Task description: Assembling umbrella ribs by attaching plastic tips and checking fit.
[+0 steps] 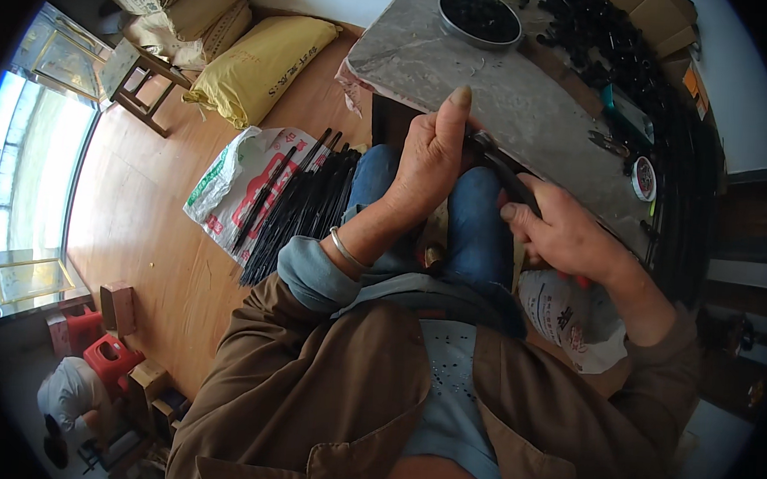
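Above my lap, my left hand [432,159] is raised with its thumb pointing up and its fingers curled out of sight; what they hold is hidden. My right hand [568,229] is wrapped round a thick black-handled tool [512,177]. Its metal end reaches up to the left hand's fingers, and its exact kind does not show. Long black rods [302,199] lie bundled by my left leg on a printed white sack [228,190]. Ahead of both hands is the grey stone-topped table [413,48].
A round pan of small black pieces [480,19] stands on the table. Black parts [597,42] are heaped at its right, near pliers [609,143] and a small round dish [643,178]. Yellow sack [262,65], wooden stool [143,84] and red stool [113,359] stand leftward; another person [75,396] bends lower left.
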Demonstrator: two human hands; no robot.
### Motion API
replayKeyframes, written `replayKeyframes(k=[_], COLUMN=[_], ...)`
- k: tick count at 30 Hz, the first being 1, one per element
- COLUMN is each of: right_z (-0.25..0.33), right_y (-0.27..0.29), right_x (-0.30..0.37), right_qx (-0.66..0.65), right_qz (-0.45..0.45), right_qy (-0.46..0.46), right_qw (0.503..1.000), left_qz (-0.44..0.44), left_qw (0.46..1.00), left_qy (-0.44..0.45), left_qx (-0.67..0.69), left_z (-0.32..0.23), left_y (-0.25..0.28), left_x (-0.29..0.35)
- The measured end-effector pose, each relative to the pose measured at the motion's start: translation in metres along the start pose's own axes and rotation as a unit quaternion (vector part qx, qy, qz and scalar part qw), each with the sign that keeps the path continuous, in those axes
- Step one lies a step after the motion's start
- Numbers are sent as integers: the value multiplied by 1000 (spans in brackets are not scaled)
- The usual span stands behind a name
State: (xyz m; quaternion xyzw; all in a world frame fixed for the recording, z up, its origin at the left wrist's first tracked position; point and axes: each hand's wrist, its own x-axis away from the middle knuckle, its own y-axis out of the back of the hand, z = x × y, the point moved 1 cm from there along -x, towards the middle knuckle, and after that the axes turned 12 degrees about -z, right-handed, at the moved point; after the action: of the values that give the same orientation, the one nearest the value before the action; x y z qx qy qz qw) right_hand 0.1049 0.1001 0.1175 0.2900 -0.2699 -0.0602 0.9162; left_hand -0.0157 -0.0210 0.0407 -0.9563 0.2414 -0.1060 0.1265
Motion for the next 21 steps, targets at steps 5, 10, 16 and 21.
replayKeyframes(k=[5,10,16,21], right_z=[4,9,1,-8], right_y=[13,22,13,6], right_x=[7,10,6,-15], right_qx=[-92,-100,-32,21], right_qz=[50,94,38,-54], right_qy=[-56,-100,-62,41], right_qw=[993,985,997,998], left_qz=[22,-2,-6,-8], left_qw=[1000,1000,999,989], left_qy=[-2,-17,-33,-134], left_qx=[-22,6,36,-55], left_z=[-7,-8,8,-1], left_y=[3,-7,-11,-5], left_x=[-3,3,0,-10])
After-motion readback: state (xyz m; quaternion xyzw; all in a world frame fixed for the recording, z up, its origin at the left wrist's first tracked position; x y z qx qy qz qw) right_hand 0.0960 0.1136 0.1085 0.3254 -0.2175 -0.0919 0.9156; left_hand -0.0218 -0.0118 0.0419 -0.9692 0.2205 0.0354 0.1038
